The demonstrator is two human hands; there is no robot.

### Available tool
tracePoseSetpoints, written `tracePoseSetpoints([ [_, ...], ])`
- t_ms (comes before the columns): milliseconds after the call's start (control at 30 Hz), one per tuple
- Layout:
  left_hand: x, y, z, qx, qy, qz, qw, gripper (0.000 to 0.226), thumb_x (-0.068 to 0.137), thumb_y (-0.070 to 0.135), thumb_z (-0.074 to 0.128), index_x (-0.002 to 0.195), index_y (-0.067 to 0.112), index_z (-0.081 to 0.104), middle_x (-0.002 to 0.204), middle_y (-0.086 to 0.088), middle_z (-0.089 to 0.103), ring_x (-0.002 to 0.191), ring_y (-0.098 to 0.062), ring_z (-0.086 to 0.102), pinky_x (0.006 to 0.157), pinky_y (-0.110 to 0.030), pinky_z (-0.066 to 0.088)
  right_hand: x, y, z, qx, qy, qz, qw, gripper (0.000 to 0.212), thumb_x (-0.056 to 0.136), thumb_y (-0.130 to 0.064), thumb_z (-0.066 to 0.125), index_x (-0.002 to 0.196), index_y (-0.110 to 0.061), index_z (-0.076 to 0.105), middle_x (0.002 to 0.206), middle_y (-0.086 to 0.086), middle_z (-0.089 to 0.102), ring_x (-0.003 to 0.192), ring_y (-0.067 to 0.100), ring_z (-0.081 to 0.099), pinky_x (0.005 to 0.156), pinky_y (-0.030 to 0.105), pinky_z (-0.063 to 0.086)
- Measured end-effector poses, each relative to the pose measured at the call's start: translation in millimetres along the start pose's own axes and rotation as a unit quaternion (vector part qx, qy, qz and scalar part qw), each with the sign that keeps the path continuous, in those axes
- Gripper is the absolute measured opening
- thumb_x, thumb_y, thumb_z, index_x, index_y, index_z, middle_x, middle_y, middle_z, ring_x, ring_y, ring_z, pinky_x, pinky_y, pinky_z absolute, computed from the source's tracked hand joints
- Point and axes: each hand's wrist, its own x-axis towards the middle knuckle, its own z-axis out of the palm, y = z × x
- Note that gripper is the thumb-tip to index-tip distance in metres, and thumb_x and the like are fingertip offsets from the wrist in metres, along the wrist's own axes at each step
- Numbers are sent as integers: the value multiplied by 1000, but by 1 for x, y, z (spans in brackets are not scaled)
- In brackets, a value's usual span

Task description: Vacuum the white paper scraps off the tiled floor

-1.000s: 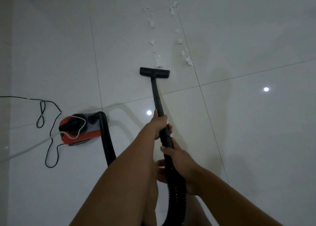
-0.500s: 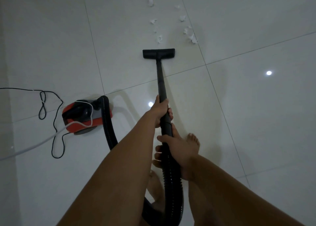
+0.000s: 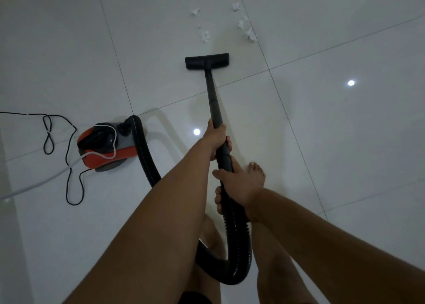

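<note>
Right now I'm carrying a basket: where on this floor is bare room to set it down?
Bare white tiles lie right of the black vacuum wand. Crowded: the red canister vacuum and looped black cord at left, white paper scraps beyond the black floor nozzle.

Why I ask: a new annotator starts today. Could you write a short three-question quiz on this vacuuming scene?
1. True or false: the floor nozzle covers the paper scraps.
2. The left hand and right hand both grip the black tube. Which is nearer the nozzle? A) left B) right C) level
3. Fill in: the red canister sits on the person's ___ side.
Key: 1 false, the scraps lie beyond the nozzle, apart from it. 2 A. 3 left.
</note>
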Motion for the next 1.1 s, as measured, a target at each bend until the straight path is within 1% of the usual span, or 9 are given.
tracePoseSetpoints([
  [133,0,-1,3,10,7,-3,1000,51,107,28,45,152,47,28,53,-1,51,40,-9,48,44,-23,48,0,1,-2,-9,3,4,1000,48,102,-14,50,134,-49,44,59,8,51,42,18,54,47,30,52],
  [267,-3,2,5,12,13,-6,1000,52,107,29,44,152,50,27,57,-2,51,38,-9,48,45,-21,48,0,-2,-4,-7,4,12,1000,44,101,-15,51,131,-47,46,60,8,51,42,18,54,47,30,52],
  [367,-5,4,9,18,12,-7,1000,46,108,30,43,148,48,30,61,-3,50,40,-9,48,44,-22,47,0,-3,-6,-5,8,13,1000,35,103,-23,54,129,-46,48,56,6,52,42,18,54,47,30,52],
  [467,-5,3,11,41,16,-6,999,41,108,31,42,144,45,32,67,-5,50,46,-11,48,44,-23,48,3,-1,-6,-20,24,5,1000,32,104,-31,54,132,-45,47,61,7,53,44,18,55,48,29,53],
  [600,-3,3,10,61,23,-5,998,58,108,33,42,155,52,14,68,-6,51,51,-13,49,46,-24,50,7,3,-4,-42,39,-13,998,33,105,-36,50,136,-44,45,71,10,53,48,17,55,47,27,53],
  [667,-2,3,10,64,23,-6,998,65,108,33,42,158,53,5,67,-6,52,51,-13,50,46,-24,50,7,2,-4,-35,41,-8,999,31,105,-37,49,135,-46,46,70,10,54,47,17,55,47,28,53],
  [800,-3,7,9,77,19,-1,997,65,109,33,39,158,53,1,64,-5,52,50,-13,51,47,-26,51,8,-1,-3,-24,45,-4,999,30,105,-36,50,132,-46,47,63,9,54,45,18,55,47,29,52],
  [933,-3,7,8,82,14,1,997,65,109,35,38,158,53,1,60,-4,54,51,-14,53,53,-29,53,7,0,0,-27,48,-17,998,33,106,-35,49,135,-49,45,65,9,54,45,18,56,47,28,52],
  [1100,-2,6,3,95,11,7,995,65,109,36,37,158,53,-2,62,-5,55,55,-15,54,67,-35,56,6,4,6,-48,69,-53,995,55,107,-32,50,147,-63,29,77,13,58,52,19,58,47,27,53],
])
